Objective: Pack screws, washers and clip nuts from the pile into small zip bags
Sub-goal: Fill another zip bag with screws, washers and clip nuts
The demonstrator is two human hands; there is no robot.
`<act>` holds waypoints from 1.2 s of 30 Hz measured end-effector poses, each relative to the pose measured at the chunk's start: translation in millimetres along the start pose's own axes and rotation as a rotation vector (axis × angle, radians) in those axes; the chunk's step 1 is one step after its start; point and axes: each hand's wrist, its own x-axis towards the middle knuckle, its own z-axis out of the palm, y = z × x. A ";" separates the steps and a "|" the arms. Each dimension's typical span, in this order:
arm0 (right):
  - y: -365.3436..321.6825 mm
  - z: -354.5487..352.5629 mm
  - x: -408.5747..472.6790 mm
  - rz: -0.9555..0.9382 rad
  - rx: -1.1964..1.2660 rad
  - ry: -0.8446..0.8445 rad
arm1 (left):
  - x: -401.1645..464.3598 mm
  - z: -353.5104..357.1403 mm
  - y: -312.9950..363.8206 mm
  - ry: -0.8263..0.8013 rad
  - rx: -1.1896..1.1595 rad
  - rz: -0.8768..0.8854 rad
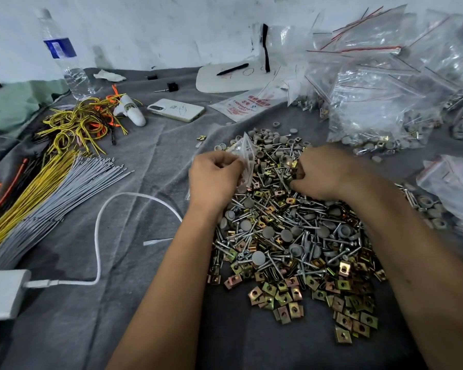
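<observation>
Left hand [215, 177] pinches a clear zip bag [246, 158], fingers curled round its edge; the bag sticks up at 1 o'clock from the knuckles, over the far left edge of the pile [292, 236]. Right hand [329, 173] is down on the pile at 3 o'clock from the bag, fingers curled into the hardware, a brass clip nut [292, 164] just at the fingertips; cannot tell if it actually grips one, fingertips are hidden under the hand. Pile is mixed screws, grey washers and clip nuts, on a grey cloth [145, 303], centre frame. Bag contents hard to make out, plastic glare. Filled bags [380, 102] heaped at 2 o'clock, cut off by the right edge. White packet [247, 104] at 12 o'clock of the pile: red print, "140mm" readable, rest too small. Bottle [63, 53] at 10 o'clock, blue label unreadable. Phone [176, 110] near it. Wire bundles [51, 188] at 9 o'clock, cut off left.
</observation>
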 end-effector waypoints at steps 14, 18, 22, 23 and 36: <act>0.5 12.2 -14.9 -0.243 0.828 0.418 | -10.7 6.4 8.5 -0.126 0.005 0.140; -18.1 16.4 -15.1 -0.465 0.992 0.430 | -13.2 8.0 10.6 -0.227 -0.005 0.150; -19.8 20.0 -12.8 -0.433 0.969 0.424 | -14.3 9.6 9.8 -0.185 0.015 0.161; -17.6 20.9 -12.2 -0.412 0.958 0.425 | -14.7 9.9 9.7 -0.167 0.004 0.160; -11.1 26.0 -10.4 -0.358 0.846 0.588 | -12.7 7.4 13.7 -0.025 -0.006 0.221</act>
